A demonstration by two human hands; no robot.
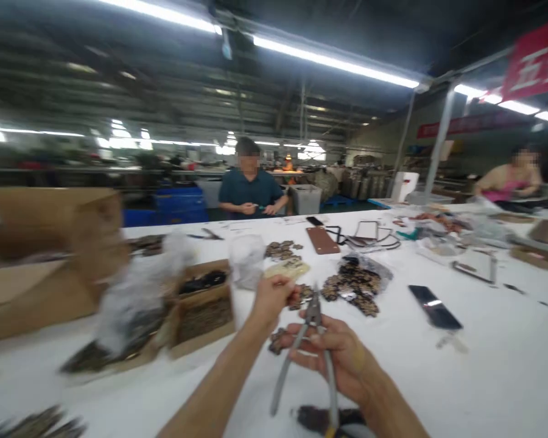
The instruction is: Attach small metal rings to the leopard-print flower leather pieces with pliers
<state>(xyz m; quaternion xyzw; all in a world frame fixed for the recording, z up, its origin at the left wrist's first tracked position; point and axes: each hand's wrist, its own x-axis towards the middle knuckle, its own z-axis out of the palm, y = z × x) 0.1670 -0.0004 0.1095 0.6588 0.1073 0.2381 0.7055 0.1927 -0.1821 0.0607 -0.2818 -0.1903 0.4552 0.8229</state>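
Observation:
My right hand [340, 353] grips a pair of pliers [313, 311] with grey handles, its jaws pointing away from me and the handles spread apart. To the left of the jaws, my left hand [273, 299] is closed in a pinch. What sits between its fingertips, if anything, is too blurred to name. Small brown-and-black patterned pieces [305, 294] lie just beyond my hands, and a larger heap of them [358, 283] spreads on a plastic bag to the right. A yellowish packet [288, 267] lies beyond my left hand.
On the white table [493, 377] stand an open cardboard box [201, 344] of small parts and a large carton [84, 267] at left. A phone [435, 307] lies at right, a brown panel [323, 240] farther back. A co-worker [251, 185] sits across the table.

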